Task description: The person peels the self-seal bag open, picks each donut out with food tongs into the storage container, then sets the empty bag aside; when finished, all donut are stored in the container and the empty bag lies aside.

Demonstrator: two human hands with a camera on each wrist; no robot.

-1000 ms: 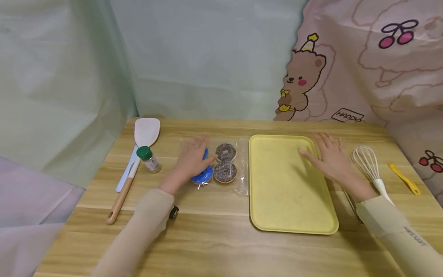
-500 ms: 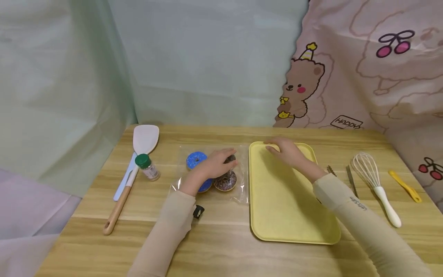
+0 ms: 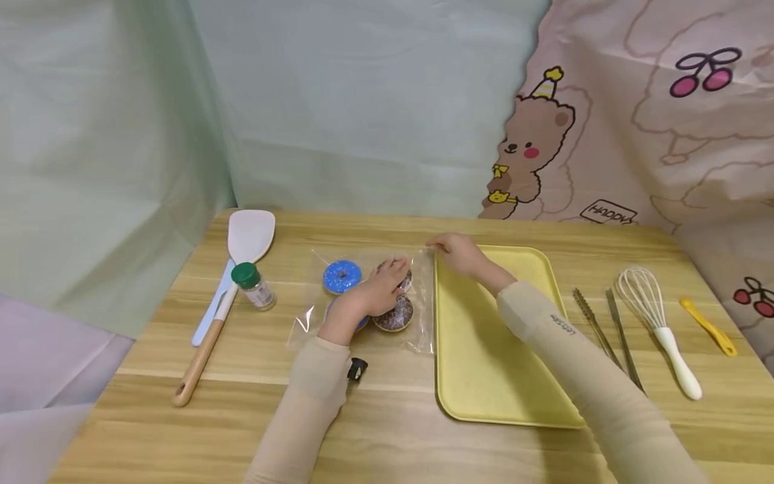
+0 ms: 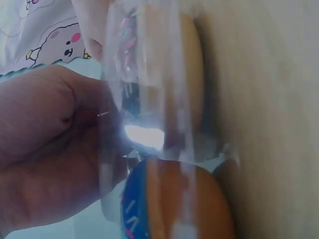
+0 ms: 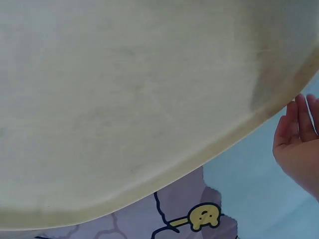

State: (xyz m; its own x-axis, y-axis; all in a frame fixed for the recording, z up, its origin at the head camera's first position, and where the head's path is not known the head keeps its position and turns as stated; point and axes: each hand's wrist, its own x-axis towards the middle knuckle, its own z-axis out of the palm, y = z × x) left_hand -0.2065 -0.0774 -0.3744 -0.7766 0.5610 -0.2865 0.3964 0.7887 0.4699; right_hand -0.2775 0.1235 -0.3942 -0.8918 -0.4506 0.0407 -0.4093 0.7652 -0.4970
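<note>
A clear plastic bag [image 3: 423, 323] with donuts lies left of the yellow tray [image 3: 484, 363]. My left hand [image 3: 363, 302] rests on the bag over the donuts, partly hiding a dark sprinkled donut [image 3: 394, 314] and a blue one. Another blue donut [image 3: 342, 276] shows beyond the wrist. In the left wrist view, the hand [image 4: 55, 134] lies against the film beside the donuts, a blue-topped one [image 4: 174, 199] nearest. My right hand [image 3: 462, 254] reaches across to the tray's far left corner, fingertips right at the bag's corner. The right wrist view shows its fingers [image 5: 300, 119] fairly straight beside the rim.
To the left lie a wooden-handled spatula [image 3: 208, 343], a pale blue spreader [image 3: 211, 312] and a green-capped shaker [image 3: 254, 287]. Metal tongs [image 3: 598, 329], a whisk [image 3: 662, 329] and a small yellow utensil [image 3: 709, 327] lie right of the tray. Curtains hang behind the table.
My right hand has swung left from the tray's right side to its far left corner. My left hand has shifted right, from the blue donuts onto the dark ones.
</note>
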